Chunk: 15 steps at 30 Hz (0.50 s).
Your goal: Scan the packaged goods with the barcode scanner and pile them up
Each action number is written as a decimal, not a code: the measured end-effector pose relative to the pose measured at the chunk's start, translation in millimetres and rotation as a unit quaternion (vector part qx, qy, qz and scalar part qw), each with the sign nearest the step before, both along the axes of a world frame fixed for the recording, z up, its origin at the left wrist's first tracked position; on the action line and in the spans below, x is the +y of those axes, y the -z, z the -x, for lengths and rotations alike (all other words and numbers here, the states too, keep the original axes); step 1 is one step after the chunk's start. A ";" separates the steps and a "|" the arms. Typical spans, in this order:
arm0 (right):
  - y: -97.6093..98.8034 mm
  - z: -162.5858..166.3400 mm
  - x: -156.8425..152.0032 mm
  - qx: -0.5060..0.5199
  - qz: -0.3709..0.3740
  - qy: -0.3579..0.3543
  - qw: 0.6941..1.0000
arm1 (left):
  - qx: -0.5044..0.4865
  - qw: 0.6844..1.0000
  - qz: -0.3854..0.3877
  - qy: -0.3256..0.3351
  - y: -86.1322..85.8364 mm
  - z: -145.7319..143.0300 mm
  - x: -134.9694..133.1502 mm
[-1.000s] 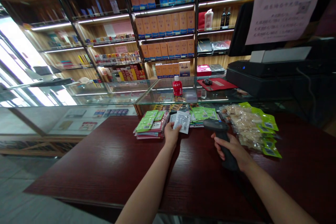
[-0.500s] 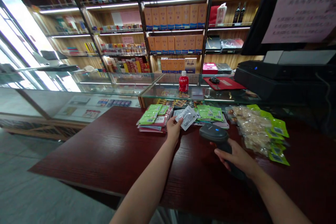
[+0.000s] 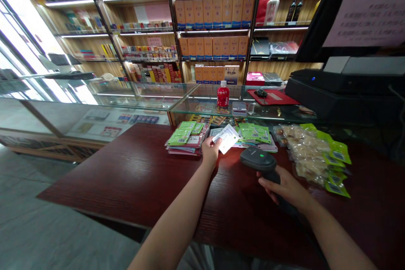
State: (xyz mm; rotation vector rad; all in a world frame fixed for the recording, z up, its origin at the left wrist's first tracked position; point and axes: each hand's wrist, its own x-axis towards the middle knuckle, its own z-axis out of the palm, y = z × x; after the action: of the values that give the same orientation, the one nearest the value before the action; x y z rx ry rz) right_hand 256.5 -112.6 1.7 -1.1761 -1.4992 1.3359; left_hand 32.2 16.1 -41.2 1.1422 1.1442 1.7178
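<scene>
My left hand (image 3: 211,150) pinches a small silvery packet (image 3: 226,138) by its lower left edge, just above the dark red wooden table (image 3: 133,173). White light falls across the packet's face and washes out its print. In my right hand (image 3: 286,187) is a black barcode scanner (image 3: 258,158), gripped by its handle, its head aimed left toward the packet. A green lamp glows on top of the scanner. Left of the packet lies a stack of flat packets (image 3: 185,137) with green ones on top. Another pile of green packets (image 3: 254,133) sits behind the scanner.
Clear-and-green snack bags (image 3: 311,156) are heaped at the right. A red-labelled bottle (image 3: 223,95) stands on the glass counter (image 3: 196,112) behind the table. Farther right are a mouse (image 3: 260,93) on a red mat (image 3: 275,97) and a black machine (image 3: 341,93). Stocked shelves line the back.
The scanner's lamp has gone from blue to green, and bright light now falls on the packet. Both hands keep nearly the same place; the camera view has shifted slightly.
</scene>
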 end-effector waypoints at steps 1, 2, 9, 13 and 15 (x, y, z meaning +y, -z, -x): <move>-0.1 0.0 0.0 0.001 0.003 0.000 1.000 | -0.005 1.000 0.003 0.003 0.1 0.0 0.0; -0.3 0.0 0.1 0.002 0.006 0.001 1.000 | -0.011 1.000 0.004 0.006 0.3 0.0 0.0; 0.9 -0.8 4.0 0.019 0.013 -0.003 1.000 | -0.045 0.999 0.007 0.011 -1.5 0.1 -1.1; 2.8 -3.0 7.8 0.048 0.024 0.004 0.999 | -0.053 0.998 0.005 0.021 -5.4 -0.7 -3.9; 2.7 -4.5 9.9 0.071 0.030 0.015 0.997 | -0.063 0.997 0.004 0.033 -6.5 -1.5 -5.5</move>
State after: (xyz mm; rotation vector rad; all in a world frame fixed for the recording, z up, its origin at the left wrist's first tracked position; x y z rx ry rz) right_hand 260.9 -102.7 -1.0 -1.1130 -1.3443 1.4231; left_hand 33.7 10.6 -34.7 1.0389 1.0250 1.7076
